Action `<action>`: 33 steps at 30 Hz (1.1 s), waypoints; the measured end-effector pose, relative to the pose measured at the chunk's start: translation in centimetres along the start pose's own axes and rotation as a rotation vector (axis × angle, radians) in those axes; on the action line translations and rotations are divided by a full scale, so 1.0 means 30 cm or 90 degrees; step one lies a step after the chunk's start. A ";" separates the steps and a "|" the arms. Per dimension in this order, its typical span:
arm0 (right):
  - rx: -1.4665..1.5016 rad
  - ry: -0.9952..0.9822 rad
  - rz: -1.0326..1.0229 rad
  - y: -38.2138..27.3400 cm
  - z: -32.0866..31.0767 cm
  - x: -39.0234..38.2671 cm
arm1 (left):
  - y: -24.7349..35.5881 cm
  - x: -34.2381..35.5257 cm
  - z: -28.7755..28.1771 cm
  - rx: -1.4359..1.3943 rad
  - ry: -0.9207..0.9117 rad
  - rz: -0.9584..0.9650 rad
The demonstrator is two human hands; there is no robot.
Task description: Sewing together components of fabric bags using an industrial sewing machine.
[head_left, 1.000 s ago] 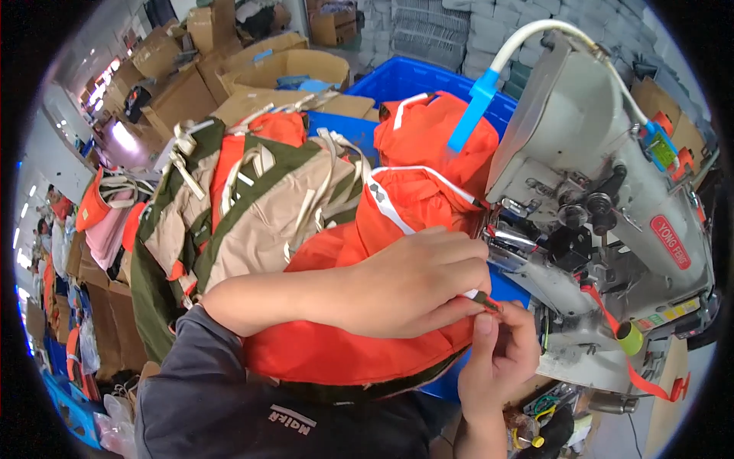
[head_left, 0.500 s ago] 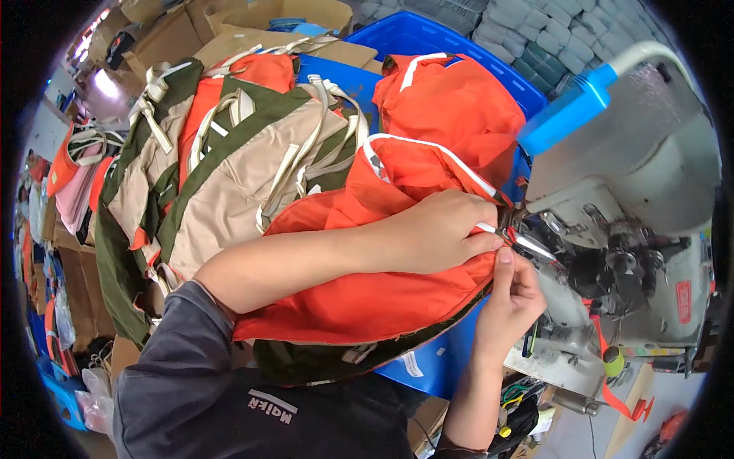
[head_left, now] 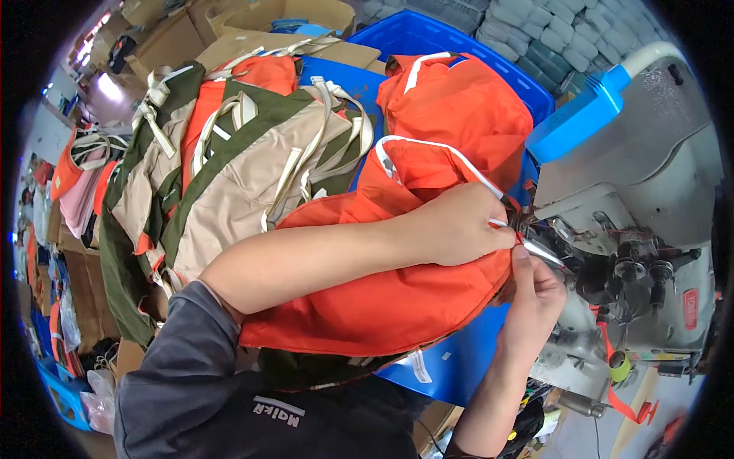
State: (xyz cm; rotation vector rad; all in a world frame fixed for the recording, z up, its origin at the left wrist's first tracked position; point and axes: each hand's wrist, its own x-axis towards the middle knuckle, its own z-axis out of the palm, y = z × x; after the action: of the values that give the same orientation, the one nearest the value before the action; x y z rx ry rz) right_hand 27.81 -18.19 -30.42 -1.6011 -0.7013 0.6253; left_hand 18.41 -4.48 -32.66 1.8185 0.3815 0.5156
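Across the orange fabric of a bag (head_left: 367,306) reaches my left forearm, and my left hand (head_left: 466,226) is closed on the fabric's edge, where a short bit of white trim sticks out by its fingers. Just right of it, my right hand (head_left: 535,294) pinches the same edge between thumb and fingers. Both hands are right at a shiny metal guide (head_left: 541,251) of the sewing machine (head_left: 650,206). The needle area is partly hidden by the hands and machine parts. Dark green fabric (head_left: 321,371) shows beneath the orange layer.
Beige and green bag pieces with pale straps (head_left: 245,176) lie piled to the left. A blue bin (head_left: 451,30) stands behind the orange fabric. At the right are a blue lamp-like fixture (head_left: 577,115) and a red tape (head_left: 612,352) hanging by the machine. Cardboard boxes (head_left: 164,46) stand far left.
Both hands and the orange fabric have shifted slightly right, toward the machine, while the view also moved a little. Each hand keeps its grip on the edge.
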 end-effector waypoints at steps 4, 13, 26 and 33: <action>0.031 0.037 -0.005 0.000 0.007 -0.002 | 0.011 0.021 -0.007 -0.008 -0.011 -0.010; 0.014 0.023 -0.035 0.027 0.010 -0.009 | -0.014 0.021 -0.011 -0.120 -0.074 -0.123; 0.054 0.069 -0.060 0.040 0.029 -0.007 | 0.023 0.040 -0.051 -0.052 -0.110 -0.159; 0.026 0.092 -0.104 0.058 0.037 -0.004 | 0.033 0.044 -0.043 -0.050 -0.092 -0.171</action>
State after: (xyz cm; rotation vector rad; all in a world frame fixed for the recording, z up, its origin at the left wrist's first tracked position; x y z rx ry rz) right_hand 27.08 -17.72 -32.29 -1.5165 -0.6988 0.3979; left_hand 18.85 -3.06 -31.18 1.6841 0.4908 0.2091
